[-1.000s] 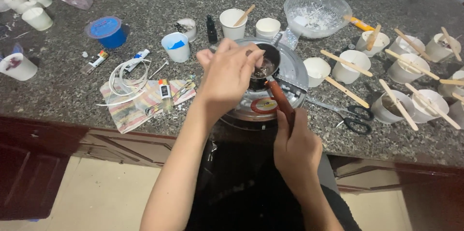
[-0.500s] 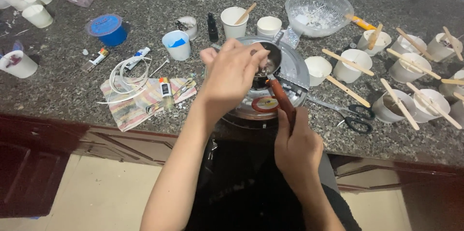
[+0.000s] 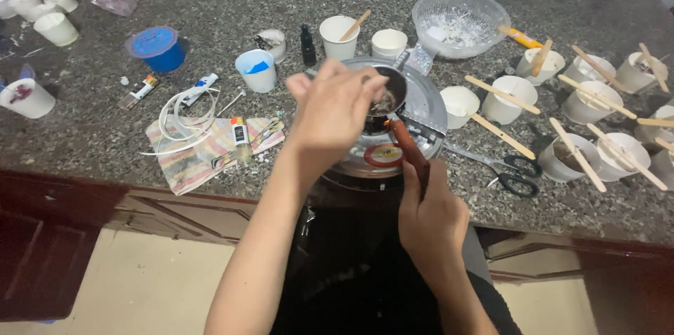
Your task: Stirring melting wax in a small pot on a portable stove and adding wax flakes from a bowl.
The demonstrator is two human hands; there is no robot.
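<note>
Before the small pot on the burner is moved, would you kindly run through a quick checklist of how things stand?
1. Right hand grips the reddish-brown wooden handle: ok.
2. Small dark metal pot sits on the round silver burner: ok.
3. Left hand clear of the pot: not ok, its fingertips are over the rim.
4. Burner off: cannot tell.
5. Black-handled scissors clear of the handle: ok, apart to the right.
6. White paper cup clear of the burner: not ok, right beside it.
</note>
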